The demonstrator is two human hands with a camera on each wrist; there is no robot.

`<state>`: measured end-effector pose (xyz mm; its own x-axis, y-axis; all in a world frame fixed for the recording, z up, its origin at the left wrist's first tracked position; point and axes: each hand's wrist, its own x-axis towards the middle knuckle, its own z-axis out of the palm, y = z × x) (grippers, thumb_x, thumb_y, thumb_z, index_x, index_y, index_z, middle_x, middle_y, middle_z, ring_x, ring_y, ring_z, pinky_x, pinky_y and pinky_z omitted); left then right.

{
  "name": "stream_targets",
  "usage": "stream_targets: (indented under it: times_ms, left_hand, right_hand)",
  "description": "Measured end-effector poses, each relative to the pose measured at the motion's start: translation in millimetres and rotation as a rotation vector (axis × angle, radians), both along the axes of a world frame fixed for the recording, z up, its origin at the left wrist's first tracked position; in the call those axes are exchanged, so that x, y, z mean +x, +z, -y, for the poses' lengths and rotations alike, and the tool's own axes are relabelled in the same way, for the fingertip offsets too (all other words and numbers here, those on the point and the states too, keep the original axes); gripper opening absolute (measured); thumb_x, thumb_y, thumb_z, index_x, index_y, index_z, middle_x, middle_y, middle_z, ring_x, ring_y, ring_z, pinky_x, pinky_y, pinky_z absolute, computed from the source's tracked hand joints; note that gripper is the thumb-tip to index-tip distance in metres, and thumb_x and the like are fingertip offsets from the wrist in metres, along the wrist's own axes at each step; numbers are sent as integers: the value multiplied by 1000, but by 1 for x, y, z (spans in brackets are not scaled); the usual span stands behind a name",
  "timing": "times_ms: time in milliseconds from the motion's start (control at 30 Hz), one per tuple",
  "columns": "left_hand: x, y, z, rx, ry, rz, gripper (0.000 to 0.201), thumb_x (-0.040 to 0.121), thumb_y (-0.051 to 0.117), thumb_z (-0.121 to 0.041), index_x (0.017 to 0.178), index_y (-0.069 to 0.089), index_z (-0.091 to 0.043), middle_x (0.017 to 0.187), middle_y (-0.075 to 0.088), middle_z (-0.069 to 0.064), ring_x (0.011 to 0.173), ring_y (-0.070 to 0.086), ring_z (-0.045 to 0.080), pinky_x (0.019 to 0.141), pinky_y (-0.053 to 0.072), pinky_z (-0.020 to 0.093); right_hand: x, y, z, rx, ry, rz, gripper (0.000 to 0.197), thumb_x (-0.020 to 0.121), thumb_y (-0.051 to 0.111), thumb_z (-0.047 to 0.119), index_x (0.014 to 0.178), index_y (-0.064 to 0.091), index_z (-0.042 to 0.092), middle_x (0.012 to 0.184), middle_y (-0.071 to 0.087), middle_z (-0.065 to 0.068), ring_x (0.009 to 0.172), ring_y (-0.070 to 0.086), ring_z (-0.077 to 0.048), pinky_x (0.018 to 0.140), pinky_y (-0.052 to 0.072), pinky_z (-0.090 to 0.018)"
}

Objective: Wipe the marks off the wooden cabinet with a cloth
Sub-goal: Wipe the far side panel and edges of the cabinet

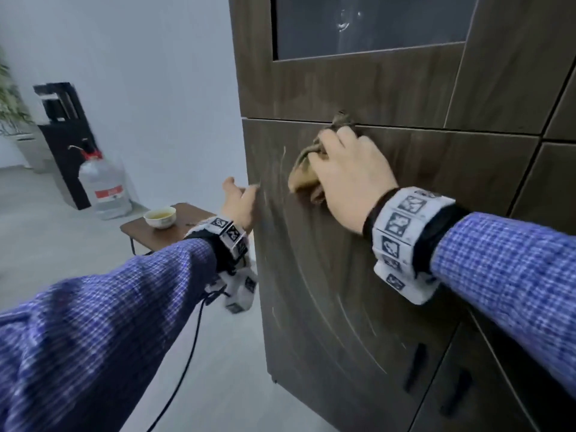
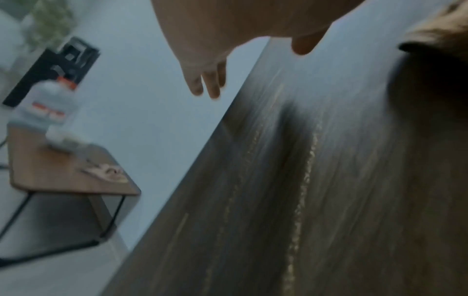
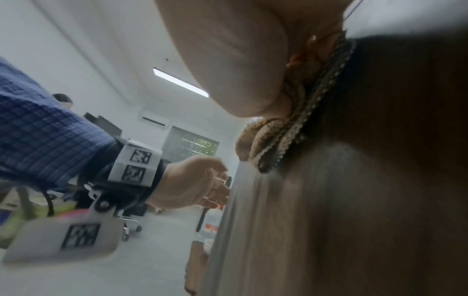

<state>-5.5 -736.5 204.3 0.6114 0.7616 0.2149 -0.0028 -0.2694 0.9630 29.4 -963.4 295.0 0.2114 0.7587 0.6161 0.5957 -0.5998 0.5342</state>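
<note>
A dark wooden cabinet (image 1: 420,169) fills the right of the head view, its door streaked with pale curved marks (image 1: 330,288). My right hand (image 1: 346,169) grips a bunched tan cloth (image 1: 304,177) and presses it against the door just under the seam below the glass pane. In the right wrist view the cloth (image 3: 286,138) is squeezed between my palm and the wood. My left hand (image 1: 240,198) sits at the cabinet's left edge with relaxed fingers, holding nothing. The left wrist view shows its fingers (image 2: 205,84) beside the cabinet edge and a chalky streak (image 2: 303,176).
A small wooden side table (image 1: 168,229) with a tea bowl (image 1: 160,217) stands left of the cabinet. Behind it are a large water jug (image 1: 104,185), a black stand (image 1: 64,132) and a plant (image 1: 9,98). A cable (image 1: 184,366) hangs from my left wrist.
</note>
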Motion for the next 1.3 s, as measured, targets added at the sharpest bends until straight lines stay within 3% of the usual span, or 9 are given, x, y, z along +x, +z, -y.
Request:
stream_targets:
  times_ms: [100,233,367,533,667,800,967,1100,1300]
  left_hand:
    - [44,-36,-28,-177,-57,67,123,54,51,-101,134,56,-8,125,66,14,117,62,29,112,39,48]
    - [41,-42,-16,-161,-122,-3,109,74,43,-90,133,53,1,128,61,19,117,59,34,111,38,45]
    - [33,-42,-31,-6,-252,-29,91,86,33,-83,148,44,-17,149,47,20,137,46,39,114,37,54]
    - [-25,-11,-1,-164,-283,153,96,76,36,-82,145,52,-17,149,52,6,138,46,26,121,28,45]
    - [-33,-9,9,-206,-317,154,42,109,26,-41,126,56,-18,126,61,1,113,58,17,104,38,20]
    - [-33,-22,9,-217,-350,87,46,107,25,-49,133,54,-23,125,57,-14,114,53,4,91,28,12]
    - [-34,-40,0,-223,-317,34,113,64,32,-97,139,59,-16,142,57,1,130,51,20,113,32,26]
    - [-38,-41,3,-167,-346,126,49,110,24,-37,142,49,-9,129,55,1,110,54,11,78,41,-2]
    - [-26,-98,-5,-190,-343,41,52,107,23,-50,128,59,-20,131,58,-3,117,53,12,102,28,24]
  right_hand:
    - [-1,-70,12,-172,-8,-33,46,75,45,25,113,67,9,120,57,-13,96,51,-32,70,39,-38]
    - [-9,-155,30,-609,-39,-176,37,76,52,23,107,70,15,114,59,-5,95,53,-26,70,42,-36]
    - [2,-51,-22,-307,26,32,49,73,34,21,107,69,14,114,60,-11,93,55,-32,68,42,-36]
    - [-8,3,-84,-92,-73,23,48,74,59,21,122,59,14,129,49,-14,107,46,-35,78,39,-40]
    - [-13,-97,-85,-316,-37,-114,34,76,63,26,109,68,18,120,55,-8,104,49,-30,76,39,-37]
    - [-13,-185,-51,-717,-71,-237,38,79,58,31,112,71,17,121,56,-2,108,51,-26,85,43,-36]
    - [-9,-82,-95,-366,-40,23,39,78,59,26,115,65,15,122,55,-10,107,52,-33,76,41,-38]
    - [-13,-38,-130,-147,-87,24,42,84,51,26,124,56,14,128,47,-12,112,44,-33,81,38,-40]
    - [-15,-233,-75,-738,-85,-223,49,94,43,26,140,49,10,147,32,-11,132,29,-34,101,31,-43]
